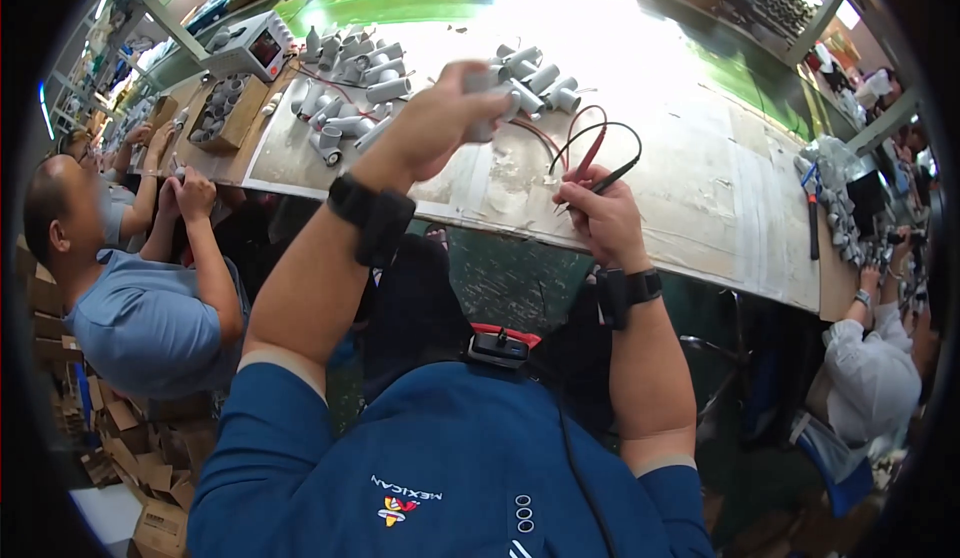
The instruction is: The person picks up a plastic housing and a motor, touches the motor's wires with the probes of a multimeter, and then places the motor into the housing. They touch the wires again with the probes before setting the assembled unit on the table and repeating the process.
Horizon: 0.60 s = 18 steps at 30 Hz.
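Blue shirt (470, 438): between 6 and 7 o'clock, white capital letters (407, 488), upside down, beside a small red-and-yellow emblem (397, 510).
Cardboard box (160, 530): near 8 o'clock, print too small to read.
Meter (236, 57): near 10 o'clock, display (266, 48) unreadable.

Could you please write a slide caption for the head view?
Left hand grips a blurred gray part above the workbench; right hand holds red and black test probes.

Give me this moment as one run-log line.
left hand: holds blurred grey part | right hand: holds red probe, black probe | table: loose grey parts
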Available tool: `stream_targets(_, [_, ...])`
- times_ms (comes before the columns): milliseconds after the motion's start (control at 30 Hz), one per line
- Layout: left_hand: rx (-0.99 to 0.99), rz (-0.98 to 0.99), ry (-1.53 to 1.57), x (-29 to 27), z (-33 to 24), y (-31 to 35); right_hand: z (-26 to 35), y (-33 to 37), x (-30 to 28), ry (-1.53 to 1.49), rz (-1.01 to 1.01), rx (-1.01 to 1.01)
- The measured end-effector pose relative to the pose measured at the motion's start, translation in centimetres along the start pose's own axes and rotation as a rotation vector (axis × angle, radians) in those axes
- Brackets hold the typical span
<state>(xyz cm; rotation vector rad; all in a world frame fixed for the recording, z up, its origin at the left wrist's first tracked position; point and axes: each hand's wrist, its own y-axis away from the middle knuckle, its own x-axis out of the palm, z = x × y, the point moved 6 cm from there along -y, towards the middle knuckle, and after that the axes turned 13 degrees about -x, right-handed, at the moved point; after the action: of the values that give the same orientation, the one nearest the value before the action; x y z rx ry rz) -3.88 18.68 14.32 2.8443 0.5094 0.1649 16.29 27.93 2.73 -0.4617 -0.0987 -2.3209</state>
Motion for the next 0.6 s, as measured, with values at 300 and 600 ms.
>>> stream_targets(300, [0.131,-0.256,-0.154,-3.7,10.9,3.5,-1.7,-1.6,6.0,-0.007,-0.132,-0.175])
stream_targets(600, [0.288,-0.162,-0.069,-2.8,11.9,5.1,-3.1,-2.1,7.6,0.246,-0.122,-0.227])
